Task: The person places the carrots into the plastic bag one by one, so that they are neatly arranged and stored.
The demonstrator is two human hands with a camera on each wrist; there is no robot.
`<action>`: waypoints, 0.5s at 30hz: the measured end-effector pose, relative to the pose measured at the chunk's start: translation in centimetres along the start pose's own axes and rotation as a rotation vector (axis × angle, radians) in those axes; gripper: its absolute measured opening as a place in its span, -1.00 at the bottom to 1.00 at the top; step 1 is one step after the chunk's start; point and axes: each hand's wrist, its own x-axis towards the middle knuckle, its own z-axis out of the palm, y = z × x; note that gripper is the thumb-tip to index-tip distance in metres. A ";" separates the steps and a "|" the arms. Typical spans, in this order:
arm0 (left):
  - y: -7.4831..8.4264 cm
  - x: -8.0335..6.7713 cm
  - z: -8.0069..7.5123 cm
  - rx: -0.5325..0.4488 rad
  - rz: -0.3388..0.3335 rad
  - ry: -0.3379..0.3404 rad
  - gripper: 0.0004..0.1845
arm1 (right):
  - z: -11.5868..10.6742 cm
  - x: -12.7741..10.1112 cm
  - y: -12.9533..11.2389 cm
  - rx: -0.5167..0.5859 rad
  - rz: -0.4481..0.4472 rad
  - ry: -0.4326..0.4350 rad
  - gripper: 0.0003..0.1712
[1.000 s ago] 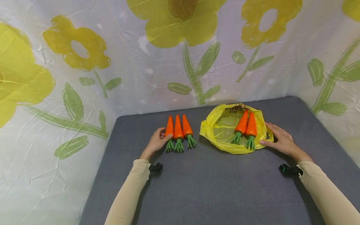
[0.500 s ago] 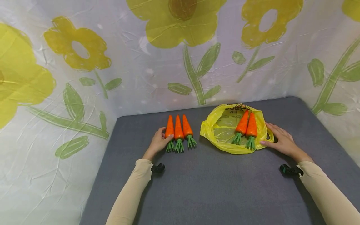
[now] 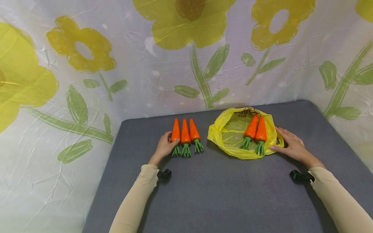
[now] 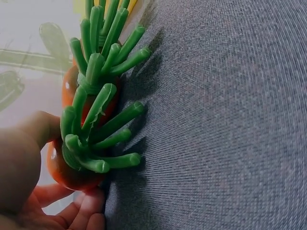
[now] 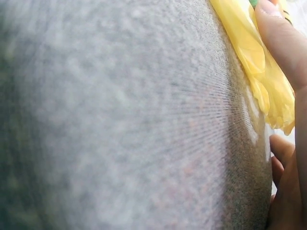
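On the left, my left hand [image 3: 164,146] grips the leftmost carrot [image 3: 175,131], thumb on its near side and fingers curled along the other. In the left wrist view this carrot's green stubby top [image 4: 91,143] faces the camera. Beside it lie a middle carrot [image 3: 185,132] and a right carrot [image 3: 194,130], tops toward me. A yellow plastic bag [image 3: 217,131] lies with its mouth spread, holding two carrots [image 3: 260,129]. My right hand [image 3: 292,145] rests at the bag's right edge, fingers extended, thumb along the yellow plastic [image 5: 256,62] by the handle loop.
Everything lies on a grey cloth-covered table [image 3: 227,194]. A pale curtain [image 3: 140,71] with yellow flowers stands behind the back edge and down both sides. Black wrist straps [image 3: 164,174] sit over both cream sleeves [image 3: 134,200].
My left hand and forearm have shifted very slightly right, with the thumb still at the leftmost carrot. My right hand, the bag and the other carrots stay in place.
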 end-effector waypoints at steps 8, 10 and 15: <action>0.4 0.0 -0.3 -0.016 -0.013 -0.003 -0.28 | 0.0 0.0 0.0 -0.004 -0.006 0.003 0.14; 0.8 0.0 -0.6 -0.027 -0.012 -0.009 -0.29 | 0.0 0.0 0.1 -0.004 -0.004 0.004 0.13; 1.8 -0.1 -1.3 -0.073 -0.013 -0.022 -0.28 | 0.0 0.0 0.1 -0.004 -0.005 0.004 0.13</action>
